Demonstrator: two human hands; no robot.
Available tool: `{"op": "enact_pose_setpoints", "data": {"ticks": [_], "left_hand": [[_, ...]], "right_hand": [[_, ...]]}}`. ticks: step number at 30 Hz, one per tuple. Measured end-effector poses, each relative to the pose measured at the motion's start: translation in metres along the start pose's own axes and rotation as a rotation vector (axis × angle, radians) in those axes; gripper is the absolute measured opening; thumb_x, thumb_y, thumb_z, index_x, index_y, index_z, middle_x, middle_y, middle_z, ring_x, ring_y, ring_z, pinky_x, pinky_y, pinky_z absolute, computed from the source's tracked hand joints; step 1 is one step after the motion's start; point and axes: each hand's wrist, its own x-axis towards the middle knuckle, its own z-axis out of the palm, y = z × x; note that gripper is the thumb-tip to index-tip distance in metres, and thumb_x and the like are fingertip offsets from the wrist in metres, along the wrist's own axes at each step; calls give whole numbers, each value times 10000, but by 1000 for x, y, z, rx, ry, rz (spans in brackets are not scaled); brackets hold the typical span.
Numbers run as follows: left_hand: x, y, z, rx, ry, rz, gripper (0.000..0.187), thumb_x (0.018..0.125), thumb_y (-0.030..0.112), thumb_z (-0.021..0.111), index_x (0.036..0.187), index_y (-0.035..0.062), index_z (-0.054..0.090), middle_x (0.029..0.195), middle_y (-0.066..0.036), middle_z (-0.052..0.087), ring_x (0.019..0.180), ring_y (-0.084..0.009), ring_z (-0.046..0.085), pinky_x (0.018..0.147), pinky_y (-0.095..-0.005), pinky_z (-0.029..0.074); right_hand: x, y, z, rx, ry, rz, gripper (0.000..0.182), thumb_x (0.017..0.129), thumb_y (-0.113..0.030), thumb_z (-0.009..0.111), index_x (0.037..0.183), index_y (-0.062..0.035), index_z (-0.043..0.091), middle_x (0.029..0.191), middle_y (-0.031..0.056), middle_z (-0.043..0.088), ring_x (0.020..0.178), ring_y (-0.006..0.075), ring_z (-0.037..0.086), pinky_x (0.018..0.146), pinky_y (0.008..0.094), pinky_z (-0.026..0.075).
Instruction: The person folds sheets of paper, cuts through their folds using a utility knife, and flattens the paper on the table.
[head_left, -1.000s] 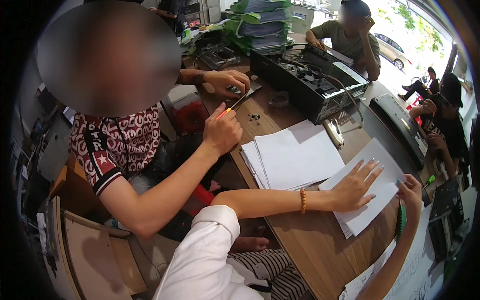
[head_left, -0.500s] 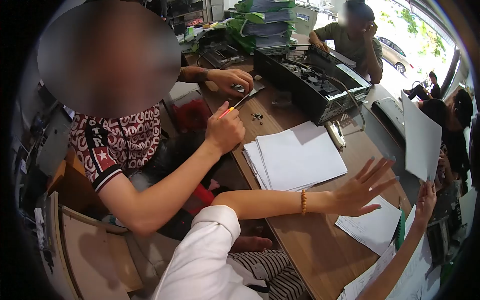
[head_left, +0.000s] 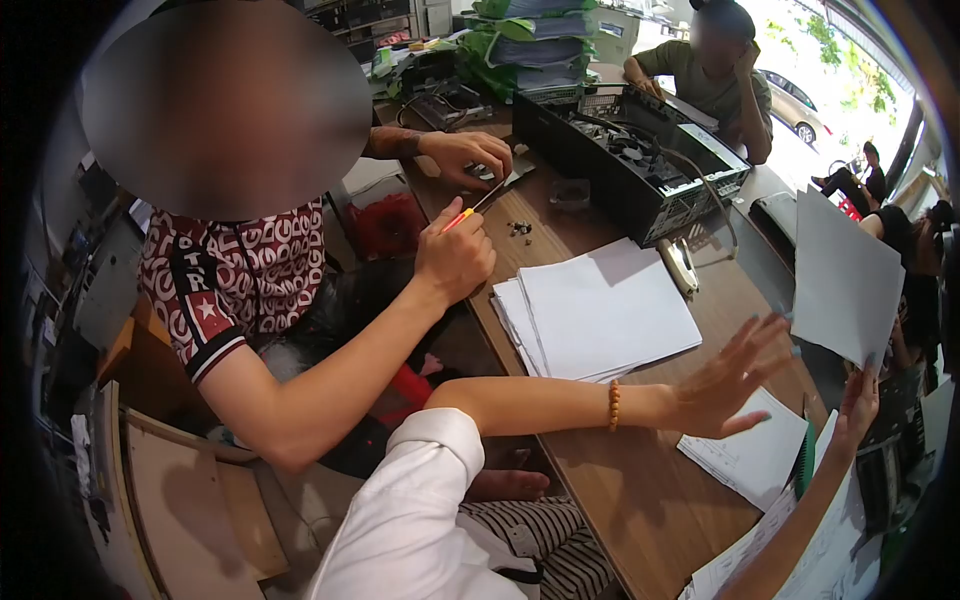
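My left hand (head_left: 728,378), with a beaded bracelet (head_left: 614,405) at the wrist, hovers over the wooden table (head_left: 640,470). Its fingers are spread and slightly blurred, with nothing in them. At the right, my right hand (head_left: 857,402) pinches the lower edge of a raised sheet of white paper (head_left: 848,278). A stack of white paper (head_left: 610,315) lies to the left of my left hand. Below that hand rests a smaller pile of sheets (head_left: 750,455), partly covered by it. Printed papers (head_left: 825,540) spread out under my right forearm.
A co-worker at the left holds an orange-handled screwdriver (head_left: 460,219) near small screws (head_left: 520,230). An opened computer case (head_left: 630,160) stands at the back, with a stapler (head_left: 679,266) before it. Another person sits beyond. Green-wrapped paper stacks (head_left: 525,50) rise behind.
The sheet in my right hand has swung to face me more broadly. My left hand stays spread, its fingers shifted slightly. The view has moved a little.
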Motion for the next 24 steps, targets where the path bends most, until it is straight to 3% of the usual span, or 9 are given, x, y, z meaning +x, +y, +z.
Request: {"op": "enact_pose_setpoints", "data": {"ticks": [1,3,5,6,9,13,18,24], "left_hand": [[-2,1,0,12,-43,83,798,774,242,632,1389,10,179,1424,-293,123,1340,-479,88,1095,-570,77],[-8,9,7,3,-53,121,752,762,244,637,1372,58,238,1419,-286,141,1346,-462,96,1100,-567,71],[-10,16,11,-89,-68,297,719,761,242,641,1366,121,271,1411,-270,178,1355,-425,118,1103,-567,75],[-12,22,13,-178,-58,308,727,736,221,673,1356,172,295,1401,-247,215,1357,-383,152,1110,-555,95],[-13,26,11,-228,-111,354,758,706,196,705,1350,174,306,1394,-229,237,1349,-361,183,1115,-540,122],[-13,29,10,-278,-93,313,876,642,200,767,1375,224,287,1427,-209,216,1352,-380,184,1111,-539,161],[-15,29,16,-242,-98,329,741,720,188,695,1355,188,314,1400,-226,246,1339,-383,219,1100,-545,189],[-12,37,8,-305,-87,356,583,789,181,631,1309,170,367,1358,-230,296,1324,-382,257,1084,-540,232]], "right_hand": [[-3,0,4,-1,2,4,233,866,-126,625,1068,-19,583,944,30,635,770,79,608,701,185,525],[-11,-1,12,12,36,-12,226,867,-134,625,1055,-12,594,947,36,636,775,74,608,687,180,529],[-8,8,10,-8,-17,-10,219,865,-131,627,1049,-14,600,947,34,636,779,72,608,681,176,528],[-7,12,9,-26,-68,-9,212,864,-129,628,1042,-16,606,947,33,636,784,69,608,675,172,528],[-23,11,31,-56,-123,32,193,865,-116,624,1029,-14,614,951,23,635,780,61,606,668,167,526],[-38,9,54,-123,-126,52,184,868,-115,618,1024,-17,617,954,24,636,776,56,605,660,157,524],[-53,5,73,-151,-272,94,183,880,-125,604,1025,-14,614,935,39,628,831,76,612,726,188,527],[-61,19,109,-218,-262,87,159,878,-137,608,970,-7,611,878,28,618,800,93,614,714,222,540]]}}
